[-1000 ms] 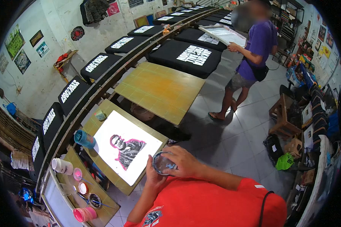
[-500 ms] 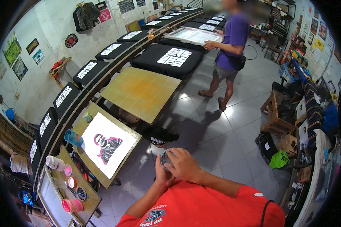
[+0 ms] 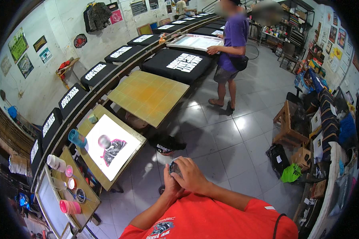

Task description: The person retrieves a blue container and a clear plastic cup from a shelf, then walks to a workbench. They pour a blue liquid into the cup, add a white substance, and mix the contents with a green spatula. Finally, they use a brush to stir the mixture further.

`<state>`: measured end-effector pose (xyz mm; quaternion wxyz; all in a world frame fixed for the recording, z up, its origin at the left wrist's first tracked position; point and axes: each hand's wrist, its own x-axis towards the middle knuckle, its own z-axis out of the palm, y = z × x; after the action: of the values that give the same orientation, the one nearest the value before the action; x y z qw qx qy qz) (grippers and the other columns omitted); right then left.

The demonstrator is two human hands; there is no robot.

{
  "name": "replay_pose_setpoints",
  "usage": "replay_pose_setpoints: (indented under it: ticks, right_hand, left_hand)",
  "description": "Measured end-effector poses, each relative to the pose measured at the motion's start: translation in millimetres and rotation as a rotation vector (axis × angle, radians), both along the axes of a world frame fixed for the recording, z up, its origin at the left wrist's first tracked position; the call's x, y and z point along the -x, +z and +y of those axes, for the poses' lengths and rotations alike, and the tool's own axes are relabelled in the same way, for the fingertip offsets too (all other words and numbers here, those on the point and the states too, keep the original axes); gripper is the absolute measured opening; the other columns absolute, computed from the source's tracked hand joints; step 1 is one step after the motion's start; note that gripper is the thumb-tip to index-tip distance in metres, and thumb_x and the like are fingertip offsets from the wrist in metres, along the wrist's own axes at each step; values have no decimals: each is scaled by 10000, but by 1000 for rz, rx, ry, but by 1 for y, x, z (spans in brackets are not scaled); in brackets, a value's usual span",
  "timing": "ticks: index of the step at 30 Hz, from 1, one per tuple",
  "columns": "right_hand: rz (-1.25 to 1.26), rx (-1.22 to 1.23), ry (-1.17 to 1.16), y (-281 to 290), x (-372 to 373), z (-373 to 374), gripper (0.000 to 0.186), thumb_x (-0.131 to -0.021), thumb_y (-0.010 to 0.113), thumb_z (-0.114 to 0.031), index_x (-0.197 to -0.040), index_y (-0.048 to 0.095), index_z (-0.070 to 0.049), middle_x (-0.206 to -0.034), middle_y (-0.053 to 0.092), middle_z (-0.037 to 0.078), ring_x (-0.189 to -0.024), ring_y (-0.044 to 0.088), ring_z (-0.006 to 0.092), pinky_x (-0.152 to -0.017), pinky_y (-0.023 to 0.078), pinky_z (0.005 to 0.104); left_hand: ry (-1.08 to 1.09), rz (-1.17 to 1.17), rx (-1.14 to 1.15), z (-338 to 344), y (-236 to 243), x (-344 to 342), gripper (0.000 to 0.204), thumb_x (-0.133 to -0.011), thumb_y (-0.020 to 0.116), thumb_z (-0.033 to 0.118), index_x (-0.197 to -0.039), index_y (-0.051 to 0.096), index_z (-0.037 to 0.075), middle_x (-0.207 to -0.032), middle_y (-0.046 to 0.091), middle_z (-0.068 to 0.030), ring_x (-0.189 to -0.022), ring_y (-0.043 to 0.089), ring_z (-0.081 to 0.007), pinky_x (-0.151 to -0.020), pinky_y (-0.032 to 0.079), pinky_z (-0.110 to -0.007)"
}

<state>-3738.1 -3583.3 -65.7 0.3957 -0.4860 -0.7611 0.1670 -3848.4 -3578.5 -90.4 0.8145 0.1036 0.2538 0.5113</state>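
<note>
1. Both hands are together, wrapped round a small round container [image 3: 174, 167]: the left hand [image 3: 170, 184] beneath and beside it, the right hand [image 3: 192, 175] across its top. Fingers cover most of it, so its contents cannot be made out.
2. At 10 o'clock from the hands, a white sheet [image 3: 115, 149] with a printed portrait, its head blurred, lies on a board; a blue jar [image 3: 77, 138] is just beside it.
3. Toward 9 o'clock, a pink pot [image 3: 70, 207].
4. At 11 o'clock, a yellowish board [image 3: 149, 97]; dark cloth [image 3: 167, 144] below it is hard to identify.
5. At 1 o'clock, a co-worker [image 3: 234, 40] in purple, head blurred, hands at a framed screen [image 3: 193, 41].
</note>
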Motion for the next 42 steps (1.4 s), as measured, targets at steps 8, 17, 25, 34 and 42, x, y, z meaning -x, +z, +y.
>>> replay_pose_setpoints:
  ticks: [8, 17, 25, 34, 42]
  right_hand:
    - [87, -21, 123, 6, 8, -5, 330, -759, 681, -103, -1057, 577, -9, -1074, 592, 189, -1036, 544, 372, -910, 422, 441]
    - [139, -156, 143, 27, 42, -40, 328, -785, 645, -63, -1101, 573, -12, -1038, 611, 167, -977, 574, 356, -859, 454, 433]
    - [-14, -58, 217, 9, 102, -129, 232, -791, 664, -157, -989, 643, -38, -988, 600, 137, -959, 563, 342, -832, 462, 428]
    - [21, 76, 357, -11, 164, -232, 239, -767, 688, -203, -951, 656, -53, -960, 600, 128, -899, 568, 330, -788, 467, 434]
    - [48, 65, 397, -10, 180, -256, 166, -806, 646, -175, -914, 664, -50, -939, 593, 87, -914, 561, 292, -781, 464, 391]
  left_hand:
    - [90, -35, -23, -17, -9, 10, 497, -991, 320, 490, -1164, 581, 104, -1133, 613, -78, -1091, 574, -237, -1009, 412, -388]
    - [147, -262, -117, -67, 10, 47, 506, -973, 333, 532, -1127, 605, 133, -1093, 640, -70, -1049, 600, -233, -944, 451, -406]
    - [276, -75, -44, -166, -2, 101, 523, -986, 273, 520, -1162, 581, 135, -1124, 627, -83, -1064, 595, -240, -962, 448, -414]
    - [436, -16, 109, -284, -38, 148, 533, -962, 324, 550, -1206, 560, 139, -1163, 605, -68, -1107, 569, -234, -964, 446, -396]
    - [498, 6, -12, -314, -36, 164, 499, -967, 313, 531, -1153, 559, 138, -1169, 583, -35, -1126, 549, -199, -969, 431, -363]
